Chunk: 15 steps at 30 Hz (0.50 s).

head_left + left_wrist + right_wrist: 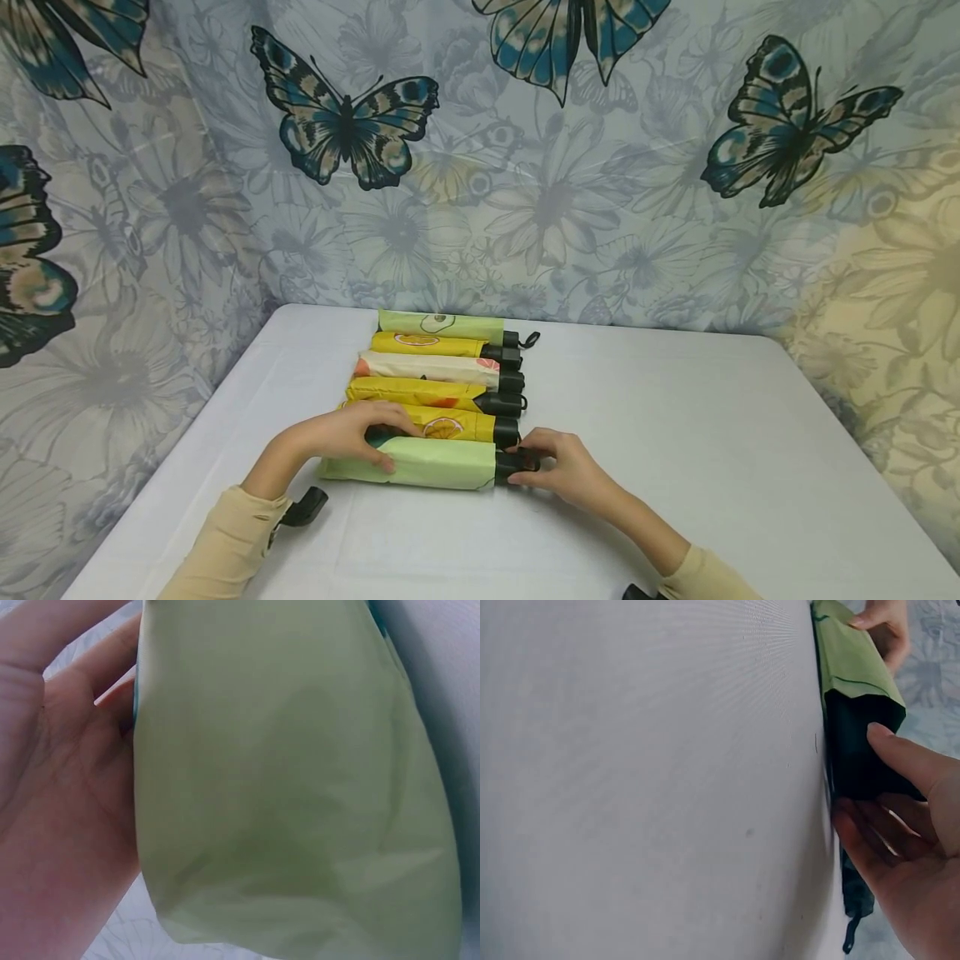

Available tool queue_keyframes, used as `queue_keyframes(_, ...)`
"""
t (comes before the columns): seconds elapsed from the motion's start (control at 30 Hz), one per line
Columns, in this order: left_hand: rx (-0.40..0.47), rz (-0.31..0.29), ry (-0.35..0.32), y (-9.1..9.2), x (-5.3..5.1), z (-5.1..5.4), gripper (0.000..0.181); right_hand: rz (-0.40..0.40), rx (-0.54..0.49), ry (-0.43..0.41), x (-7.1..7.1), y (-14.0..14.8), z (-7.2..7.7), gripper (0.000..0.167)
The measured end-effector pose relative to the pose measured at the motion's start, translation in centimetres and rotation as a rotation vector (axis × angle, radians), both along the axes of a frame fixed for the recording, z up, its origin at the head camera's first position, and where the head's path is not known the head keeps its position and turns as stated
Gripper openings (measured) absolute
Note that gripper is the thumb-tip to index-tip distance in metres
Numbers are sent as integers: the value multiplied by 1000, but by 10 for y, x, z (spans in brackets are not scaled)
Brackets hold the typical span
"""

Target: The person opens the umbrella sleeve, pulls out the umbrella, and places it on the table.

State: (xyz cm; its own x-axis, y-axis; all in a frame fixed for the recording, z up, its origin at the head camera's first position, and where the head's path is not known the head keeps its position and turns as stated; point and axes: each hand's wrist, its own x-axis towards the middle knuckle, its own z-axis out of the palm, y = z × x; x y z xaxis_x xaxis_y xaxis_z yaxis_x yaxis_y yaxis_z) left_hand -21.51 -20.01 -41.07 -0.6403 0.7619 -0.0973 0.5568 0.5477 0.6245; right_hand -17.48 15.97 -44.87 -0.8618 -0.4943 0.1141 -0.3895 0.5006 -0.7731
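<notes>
A folded umbrella in a light green sleeve (450, 465) lies nearest the front of a row of folded umbrellas. My left hand (348, 432) grips its sleeved left part, thumb on the near side and fingers over the far side. At the other end, my right hand (570, 473) holds the black handle (859, 742) between thumb and fingers. The green sleeve (285, 787) fills most of the left wrist view, beside the left palm. Directly behind lies a yellow umbrella with an orange-slice print (468, 425), partly hidden by the left hand.
Farther back in the row lie a yellow umbrella (416, 390), a cream one (427, 367), another yellow one (442, 345) and a green one with an avocado print (457, 325). All handles point right. A white-covered table (675, 417) bears them, with butterfly-patterned fabric (555, 208) behind.
</notes>
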Motion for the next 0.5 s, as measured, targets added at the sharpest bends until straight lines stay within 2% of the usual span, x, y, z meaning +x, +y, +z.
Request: queue_keyframes(0.5,1,-5,-2,0,-1,-1,51,-27,-21,-24,6,23,1,32)
